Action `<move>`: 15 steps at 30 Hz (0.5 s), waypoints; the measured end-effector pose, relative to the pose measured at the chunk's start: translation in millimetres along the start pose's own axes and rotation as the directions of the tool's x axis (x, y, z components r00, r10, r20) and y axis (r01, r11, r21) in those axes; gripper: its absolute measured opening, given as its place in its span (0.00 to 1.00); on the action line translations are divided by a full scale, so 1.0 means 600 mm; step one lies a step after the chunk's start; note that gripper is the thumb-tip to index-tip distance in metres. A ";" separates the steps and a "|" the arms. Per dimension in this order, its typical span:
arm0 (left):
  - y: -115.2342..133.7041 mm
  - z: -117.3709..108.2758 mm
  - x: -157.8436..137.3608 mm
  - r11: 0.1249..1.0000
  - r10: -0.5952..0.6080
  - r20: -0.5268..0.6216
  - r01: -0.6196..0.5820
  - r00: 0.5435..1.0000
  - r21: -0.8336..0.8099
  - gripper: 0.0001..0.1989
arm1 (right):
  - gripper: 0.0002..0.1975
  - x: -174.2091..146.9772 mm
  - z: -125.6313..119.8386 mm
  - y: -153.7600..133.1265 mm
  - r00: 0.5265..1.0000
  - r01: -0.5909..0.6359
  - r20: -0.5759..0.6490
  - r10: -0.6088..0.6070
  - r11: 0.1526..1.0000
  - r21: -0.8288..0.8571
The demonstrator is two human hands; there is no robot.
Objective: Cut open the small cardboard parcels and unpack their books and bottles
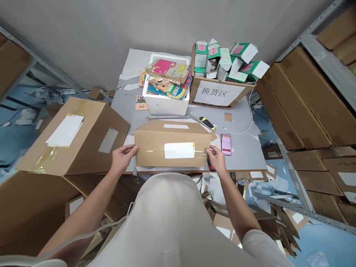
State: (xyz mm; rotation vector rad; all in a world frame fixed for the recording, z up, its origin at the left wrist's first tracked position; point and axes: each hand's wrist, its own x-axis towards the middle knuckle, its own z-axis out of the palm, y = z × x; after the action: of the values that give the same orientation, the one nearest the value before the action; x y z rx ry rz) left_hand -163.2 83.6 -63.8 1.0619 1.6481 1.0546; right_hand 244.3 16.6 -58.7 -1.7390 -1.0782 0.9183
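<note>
A taped cardboard box [150, 150] with white labels sits at the front edge of the table, between my two hands. My left hand [122, 158] grips its left end, thumb and fingers pressed at the edge. At the opposite end, my right hand [216, 157] pinches the box's right edge. Just behind the box lies a black and yellow utility knife [207, 123]. A phone with a pink screen [226, 144] rests to the right of my right hand. Below that hand, a dark and red object [211, 165] is partly hidden.
A white foam box [167, 107] full of books and an open carton [194, 92] of green and white boxes stand at the back of the table. A large carton [86, 148] is close on the left. Shelves with cartons [314, 107] flank the right; cardboard litters the floor.
</note>
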 end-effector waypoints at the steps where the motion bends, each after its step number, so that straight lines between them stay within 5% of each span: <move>1: 0.009 0.003 0.002 1.000 0.006 -0.035 -0.006 0.999 0.012 0.28 | 0.24 0.008 -0.001 -0.014 1.000 0.009 -0.025 -0.010 1.000 -0.009; 6: 0.050 0.021 0.027 0.989 0.068 -0.081 -0.057 0.994 0.138 0.23 | 0.25 0.060 0.001 -0.058 0.996 0.072 -0.048 -0.078 0.992 -0.108; 11: 0.067 0.036 0.040 0.941 0.115 -0.043 -0.095 0.992 0.323 0.25 | 0.24 0.094 -0.011 -0.015 0.998 -0.014 0.067 0.015 1.000 -0.017; 13: 0.067 0.039 0.037 0.935 0.131 -0.028 -0.114 0.991 0.336 0.27 | 0.21 0.089 -0.020 0.025 0.993 -0.088 0.059 0.101 0.979 -0.183; 15: 0.066 0.042 0.033 0.942 0.127 -0.017 -0.115 0.992 0.316 0.28 | 0.19 0.073 -0.023 0.069 0.973 -0.186 0.027 0.228 0.853 -0.487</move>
State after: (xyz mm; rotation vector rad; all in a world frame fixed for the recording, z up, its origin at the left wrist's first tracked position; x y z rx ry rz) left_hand -136.6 117.8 -37.1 1.3731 1.8419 0.9104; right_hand 283.7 42.7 -98.6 -2.2830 -1.2699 0.9101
